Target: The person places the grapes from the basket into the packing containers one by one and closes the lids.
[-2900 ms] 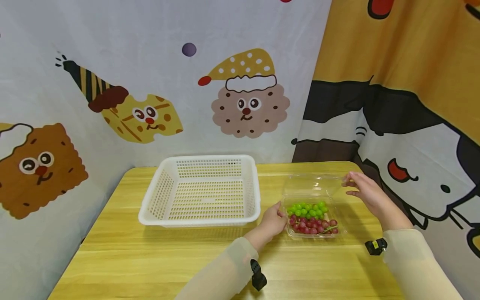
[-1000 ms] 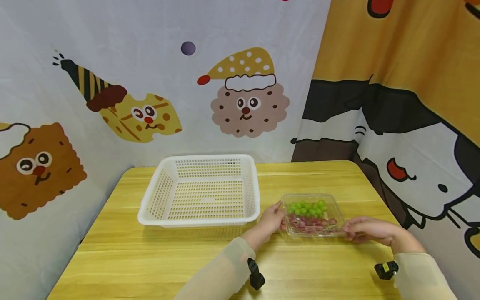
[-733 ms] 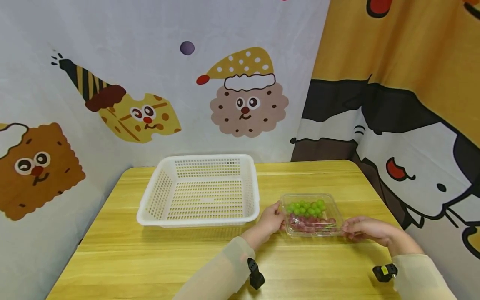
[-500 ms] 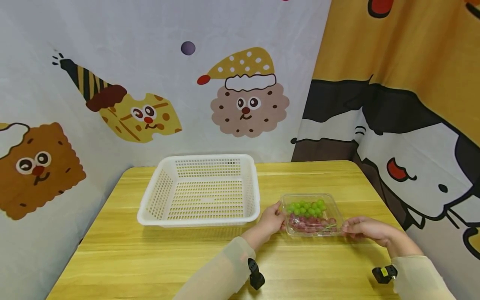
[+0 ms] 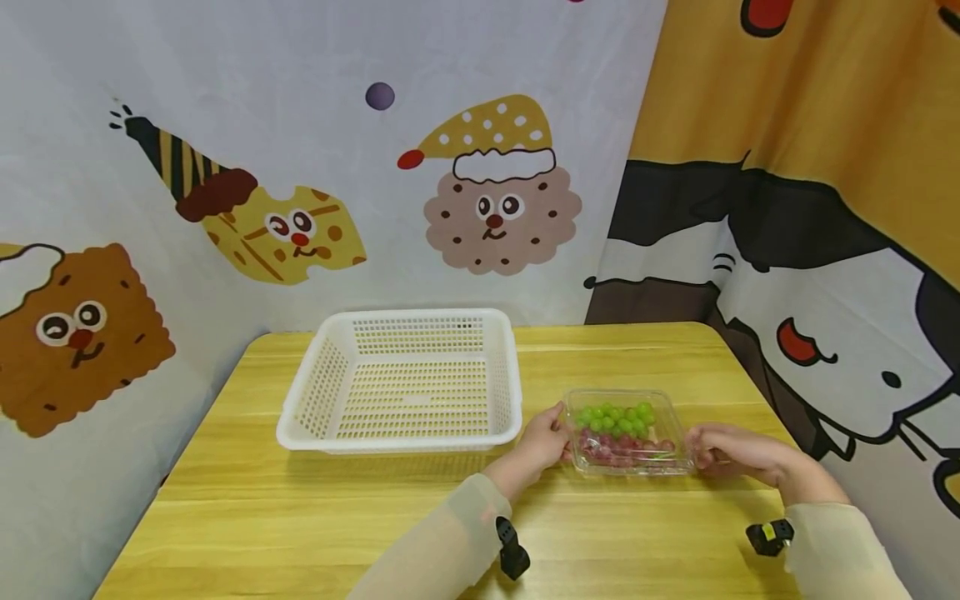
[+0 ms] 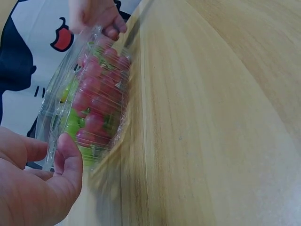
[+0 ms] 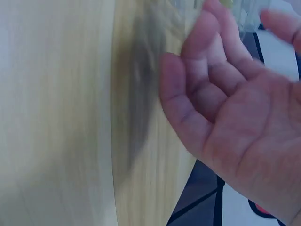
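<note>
A clear plastic clamshell container (image 5: 667, 408) lies on the table with its lid down. Through the plastic I see green grapes (image 5: 615, 419) and red grapes (image 5: 607, 447). My left hand (image 5: 542, 440) grips the container's left edge, its thumb and fingers on either side of the rim in the left wrist view. My right hand (image 5: 738, 452) is at the right front corner. Its fingers (image 7: 197, 89) are loosely bent and its thumb stands apart from them in the blurred right wrist view; whether it touches the plastic is unclear.
A white perforated plastic basket (image 5: 416, 443) stands on the wooden table (image 5: 360, 517), left of the container. Behind the table hangs a white cartoon-printed curtain (image 5: 315, 108), with an orange and black-and-white section at the right.
The lid stood up 2.9 seconds ago and now lies over the grapes. My right hand came down from the lid to the front corner, then shifted slightly. My left hand stayed put.
</note>
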Tool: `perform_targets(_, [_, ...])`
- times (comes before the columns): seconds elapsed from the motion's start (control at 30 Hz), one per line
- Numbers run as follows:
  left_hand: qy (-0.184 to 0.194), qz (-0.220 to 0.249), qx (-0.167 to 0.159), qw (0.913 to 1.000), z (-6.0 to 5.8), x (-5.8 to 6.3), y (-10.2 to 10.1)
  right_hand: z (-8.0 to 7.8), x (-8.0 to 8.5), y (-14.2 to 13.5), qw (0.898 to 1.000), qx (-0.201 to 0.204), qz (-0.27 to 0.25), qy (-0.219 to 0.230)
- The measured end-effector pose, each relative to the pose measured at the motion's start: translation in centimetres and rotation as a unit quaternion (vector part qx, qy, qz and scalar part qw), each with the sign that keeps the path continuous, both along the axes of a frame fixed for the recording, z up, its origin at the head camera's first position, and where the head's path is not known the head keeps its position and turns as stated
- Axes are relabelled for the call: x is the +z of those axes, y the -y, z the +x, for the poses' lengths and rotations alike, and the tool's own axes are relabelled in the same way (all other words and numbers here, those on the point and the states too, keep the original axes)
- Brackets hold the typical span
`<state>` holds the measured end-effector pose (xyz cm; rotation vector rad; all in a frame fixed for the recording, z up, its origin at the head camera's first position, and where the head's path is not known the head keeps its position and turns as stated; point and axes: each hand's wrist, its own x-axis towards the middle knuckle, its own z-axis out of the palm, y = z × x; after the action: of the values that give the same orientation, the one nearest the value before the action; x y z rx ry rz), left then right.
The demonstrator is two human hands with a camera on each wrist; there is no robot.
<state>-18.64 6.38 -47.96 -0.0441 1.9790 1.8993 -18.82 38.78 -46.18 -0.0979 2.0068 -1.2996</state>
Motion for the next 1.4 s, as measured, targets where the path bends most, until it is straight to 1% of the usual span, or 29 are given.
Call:
perform_targets(0.13, [0.002, -0.003, 0.0, 1.0, 0.1, 0.1, 0.0, -0.4, -0.3, 0.4, 0.999, -0.033, -0.006, -0.018])
perform_targets(0.33, [0.004, 0.006, 0.004, 1.0, 0.1, 0.1, 0.1, -0.5, -0.4, 1.0, 0.998, -0.058, -0.008, -0.034])
perform_targets(0.47, [0.011, 0.015, 0.004, 0.9998, 0.2, 0.1, 0.2, -0.5, -0.3, 1.2, 0.997, -0.063, 0.002, -0.04])
perform_targets(0.63, [0.029, 0.015, -0.01, 0.9994, 0.2, -0.2, 0.6, -0.4, -0.2, 1.4, 0.997, -0.062, 0.006, -0.042])
perform_targets(0.73, [0.033, -0.007, -0.023, 0.9992, 0.3, -0.4, 1.0, -0.4, -0.1, 1.5, 0.997, -0.058, 0.002, -0.042])
perform_targets(0.8, [0.038, -0.031, -0.038, 0.9981, 0.5, -0.4, 1.2, -0.4, 0.0, 1.5, 0.997, -0.062, 0.002, -0.039])
perform_targets(0.87, [0.045, -0.05, -0.062, 0.9958, 0.6, -0.3, 1.5, -0.4, 0.1, 1.6, 0.997, -0.062, 0.002, -0.039])
perform_targets(0.97, [0.056, -0.063, -0.1, 0.9914, 0.9, -0.1, 1.7, -0.5, 0.1, 1.6, 0.997, -0.061, 0.001, -0.039])
perform_targets(1.03, [0.061, -0.066, -0.12, 0.9887, 1.0, 0.1, 1.8, -0.5, 0.0, 1.6, 0.997, -0.061, 0.001, -0.038])
perform_targets(1.23, [0.072, -0.082, -0.151, 0.9824, 1.4, 0.6, 2.0, -0.4, -0.1, 1.6, 0.997, -0.064, 0.0, -0.039])
perform_targets(1.4, [0.069, -0.076, -0.167, 0.9805, 1.6, 0.5, 1.9, -0.4, -0.1, 1.6, 0.997, -0.062, -0.002, -0.038])
